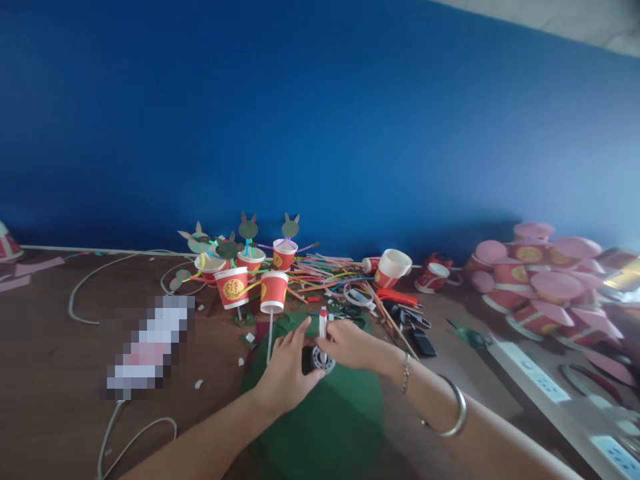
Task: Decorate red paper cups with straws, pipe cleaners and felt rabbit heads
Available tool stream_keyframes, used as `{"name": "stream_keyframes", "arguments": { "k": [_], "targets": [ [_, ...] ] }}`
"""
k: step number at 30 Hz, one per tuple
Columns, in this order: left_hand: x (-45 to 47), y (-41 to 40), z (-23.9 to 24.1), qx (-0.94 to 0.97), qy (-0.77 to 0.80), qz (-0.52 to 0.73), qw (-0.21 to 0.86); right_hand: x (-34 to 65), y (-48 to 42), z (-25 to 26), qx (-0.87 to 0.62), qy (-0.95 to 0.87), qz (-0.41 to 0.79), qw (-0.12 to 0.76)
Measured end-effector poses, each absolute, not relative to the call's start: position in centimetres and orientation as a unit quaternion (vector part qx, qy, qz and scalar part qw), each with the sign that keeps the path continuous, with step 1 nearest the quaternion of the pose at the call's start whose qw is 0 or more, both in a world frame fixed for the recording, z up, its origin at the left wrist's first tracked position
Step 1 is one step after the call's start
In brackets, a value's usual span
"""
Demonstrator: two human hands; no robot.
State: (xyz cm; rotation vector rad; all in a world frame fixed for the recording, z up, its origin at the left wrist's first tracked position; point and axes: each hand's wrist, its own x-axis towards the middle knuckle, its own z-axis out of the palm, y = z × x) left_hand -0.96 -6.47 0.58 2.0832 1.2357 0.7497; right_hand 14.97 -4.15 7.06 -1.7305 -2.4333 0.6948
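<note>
My left hand [284,373] lies on a green paper sheet [325,420], its fingers curled round a small black roll with a metallic centre [315,359]. My right hand [350,343] comes in from the right and pinches a small white stick with a red tip [323,323] upright just above that roll. The right wrist carries a thin chain bracelet and a silver bangle [453,417]. Both hands meet at the sheet's far edge.
Red paper cups with paper animal heads on straws [250,270] stand behind the hands, beside a heap of coloured straws [325,277]. Scissors [403,300] and dark tools lie right. Pink-lidded red cups [540,280] pile at far right; power strip [535,373], white cable [100,287].
</note>
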Motion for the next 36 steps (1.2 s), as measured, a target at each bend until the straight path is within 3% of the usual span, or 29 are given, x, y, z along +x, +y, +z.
{"name": "stream_keyframes", "arguments": {
  "k": [8, 11, 21, 26, 36],
  "targets": [
    [-1.0, -6.1, -0.6, 0.808, 0.439, 0.317, 0.232, 12.7, -5.5, 8.1, -0.405, -0.908, -0.012, -0.106],
    [-1.0, -6.0, -1.2, 0.811, 0.437, 0.316, 0.227, 12.5, -6.4, 8.0, -0.368, -0.921, -0.048, -0.114],
    [-1.1, -6.0, 0.0, 0.796, 0.435, 0.284, 0.309, 15.5, -9.0, 4.5, -0.402, -0.911, -0.040, 0.083],
    [-1.2, -6.3, 0.3, 0.786, 0.435, 0.292, 0.328, 16.5, -9.8, 3.1, -0.435, -0.881, 0.023, 0.185],
    [-1.4, -6.2, 0.5, 0.788, 0.426, 0.300, 0.329, 16.9, -9.7, 2.2, -0.478, -0.824, 0.139, 0.270]
  ]
}}
